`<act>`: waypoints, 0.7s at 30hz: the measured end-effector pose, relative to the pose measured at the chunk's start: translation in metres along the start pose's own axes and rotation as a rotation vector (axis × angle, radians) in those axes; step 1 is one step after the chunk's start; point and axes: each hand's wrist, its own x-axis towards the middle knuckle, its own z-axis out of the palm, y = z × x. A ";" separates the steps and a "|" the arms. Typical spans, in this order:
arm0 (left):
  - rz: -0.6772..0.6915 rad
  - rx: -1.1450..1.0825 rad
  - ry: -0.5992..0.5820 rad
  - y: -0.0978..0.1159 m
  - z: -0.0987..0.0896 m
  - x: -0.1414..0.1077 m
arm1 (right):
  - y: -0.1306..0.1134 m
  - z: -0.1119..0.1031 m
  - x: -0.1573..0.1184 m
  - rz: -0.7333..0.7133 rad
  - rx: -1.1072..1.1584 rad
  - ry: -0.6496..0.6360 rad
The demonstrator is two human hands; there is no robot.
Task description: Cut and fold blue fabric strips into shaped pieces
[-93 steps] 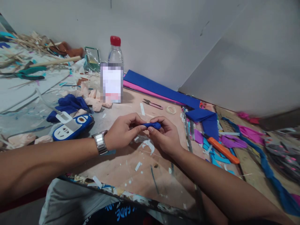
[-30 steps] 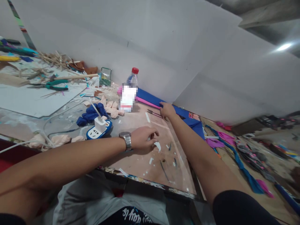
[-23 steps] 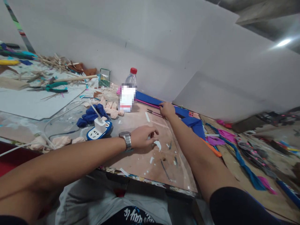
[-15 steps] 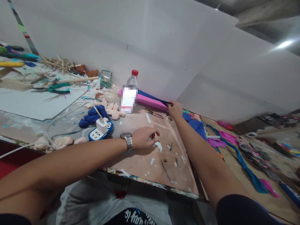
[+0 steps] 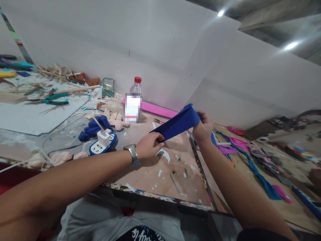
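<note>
A long folded strip of blue crepe paper (image 5: 177, 124) stretches between my two hands above the table. My left hand (image 5: 147, 146), with a metal watch at the wrist, pinches its near lower end. At the far upper end, my right hand (image 5: 203, 130) grips the strip, its fingers partly hidden behind the paper. Behind the blue strip a pink strip (image 5: 160, 109) lies along the wall. Near it on the tabletop rests a small pair of snips (image 5: 158, 121), partly covered by the blue paper.
A clear bottle with a red cap (image 5: 137, 80) stands by the wall. To the left are a blue-and-white power socket (image 5: 104, 144) with a plug and cable, crumpled blue pieces (image 5: 94, 128), and green-handled pliers (image 5: 56, 98). Coloured scraps and a teal strip (image 5: 254, 167) lie right.
My right hand has lifted the blue strip off the pink one and drawn it toward me. My left hand, empty before, now holds its other end. The view has shifted slightly.
</note>
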 end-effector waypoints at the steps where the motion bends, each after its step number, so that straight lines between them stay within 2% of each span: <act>1: -0.018 -0.005 0.022 0.000 0.000 0.000 | -0.005 0.000 -0.008 0.046 0.093 0.007; 3: -0.056 -0.012 0.078 0.000 0.001 0.000 | -0.014 -0.001 -0.023 0.112 0.229 0.015; 7: -0.095 -0.021 0.240 0.002 0.000 0.001 | -0.027 -0.002 -0.042 0.143 0.361 0.079; 10: -0.013 -0.008 0.481 0.005 -0.004 0.001 | -0.024 -0.006 -0.052 0.121 0.349 0.032; 12: 0.047 0.031 0.552 0.007 -0.006 0.000 | -0.018 -0.008 -0.058 0.091 0.271 0.021; 13: 0.063 0.034 0.535 0.008 -0.007 0.000 | -0.014 -0.009 -0.061 0.073 0.203 -0.002; 15: 0.042 -0.040 0.403 0.009 -0.007 -0.001 | -0.008 -0.008 -0.069 0.040 0.076 -0.072; 19: -0.164 -0.402 0.004 0.012 -0.002 -0.003 | -0.005 0.000 -0.086 0.025 0.044 -0.217; 21: -0.217 -0.535 -0.065 0.013 0.000 -0.003 | -0.007 0.003 -0.092 0.001 0.030 -0.328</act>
